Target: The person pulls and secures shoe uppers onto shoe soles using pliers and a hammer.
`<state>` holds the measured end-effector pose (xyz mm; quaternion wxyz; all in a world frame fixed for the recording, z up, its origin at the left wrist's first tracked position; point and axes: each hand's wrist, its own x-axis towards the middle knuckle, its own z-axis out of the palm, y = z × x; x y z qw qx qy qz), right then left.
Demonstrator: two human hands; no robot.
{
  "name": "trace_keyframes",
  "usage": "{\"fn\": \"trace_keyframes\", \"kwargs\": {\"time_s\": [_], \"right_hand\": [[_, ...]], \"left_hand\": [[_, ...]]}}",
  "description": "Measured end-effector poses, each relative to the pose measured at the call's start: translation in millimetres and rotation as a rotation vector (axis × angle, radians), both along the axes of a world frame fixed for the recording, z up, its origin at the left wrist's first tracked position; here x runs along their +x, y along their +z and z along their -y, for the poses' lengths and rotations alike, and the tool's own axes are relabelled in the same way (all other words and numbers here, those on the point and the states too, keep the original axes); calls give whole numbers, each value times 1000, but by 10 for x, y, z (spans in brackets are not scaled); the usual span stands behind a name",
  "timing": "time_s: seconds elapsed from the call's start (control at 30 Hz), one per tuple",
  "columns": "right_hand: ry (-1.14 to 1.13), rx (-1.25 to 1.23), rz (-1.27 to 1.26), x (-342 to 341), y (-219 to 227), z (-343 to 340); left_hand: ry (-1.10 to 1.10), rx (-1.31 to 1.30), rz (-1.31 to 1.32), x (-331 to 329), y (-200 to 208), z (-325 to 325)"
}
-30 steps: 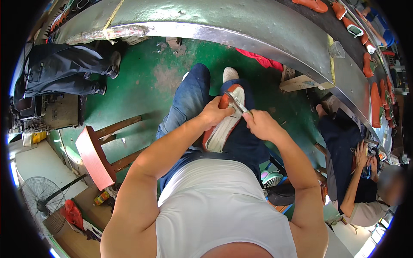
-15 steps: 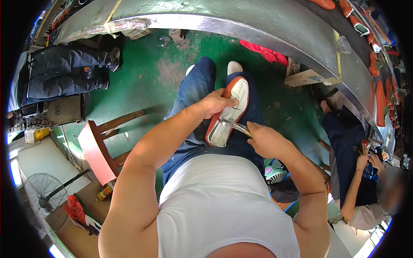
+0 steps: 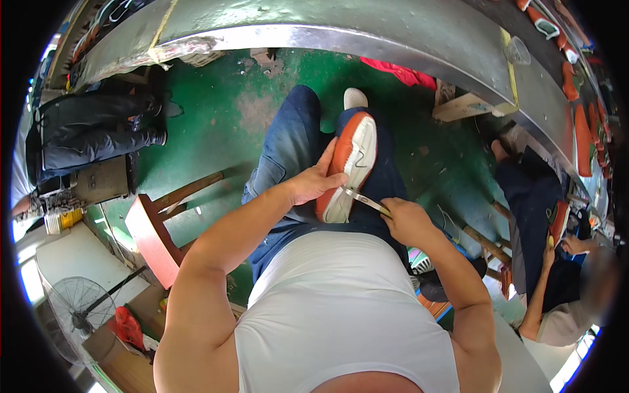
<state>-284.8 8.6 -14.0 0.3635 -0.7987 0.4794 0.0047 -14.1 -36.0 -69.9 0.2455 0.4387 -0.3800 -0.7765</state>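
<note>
An orange-red shoe (image 3: 344,156) rests on my thighs with its pale whitish underside up. A dark curved mark runs across that underside. My left hand (image 3: 313,183) grips the shoe from its left side, fingers along the orange edge and thumb pressed on the pale bottom. In my right hand (image 3: 409,223) is a metal hand tool that looks like pincers (image 3: 368,201). The tool's tip reaches the shoe's bottom just below my left thumb, and the thumb partly hides it.
A long metal-topped bench (image 3: 314,34) curves ahead, with orange shoes (image 3: 582,141) at its right. A red-topped stool (image 3: 154,239) and a fan (image 3: 82,308) stand at left. One person's legs (image 3: 98,131) show at left; another person (image 3: 557,281) sits at right, holding a shoe.
The shoe has tilted, showing more of its orange side. My left thumb has slid down the underside toward the tool, and the tool has turned in my right hand. The view has shifted slightly.
</note>
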Motion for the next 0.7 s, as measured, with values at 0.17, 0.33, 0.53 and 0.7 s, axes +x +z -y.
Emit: {"fn": "trace_keyframes", "kwargs": {"time_s": [0.17, 0.33, 0.53, 0.7], "right_hand": [[111, -197, -131, 67, 208, -231], [127, 132, -223, -41, 158, -142], [-5, 798, 37, -261, 339, 288], [-338, 976, 377, -328, 161, 489]], "left_hand": [[187, 77, -78, -181, -14, -135], [57, -397, 450, -202, -162, -359], [-50, -209, 340, -7, -153, -462], [-122, -536, 511, -8, 100, -57]]}}
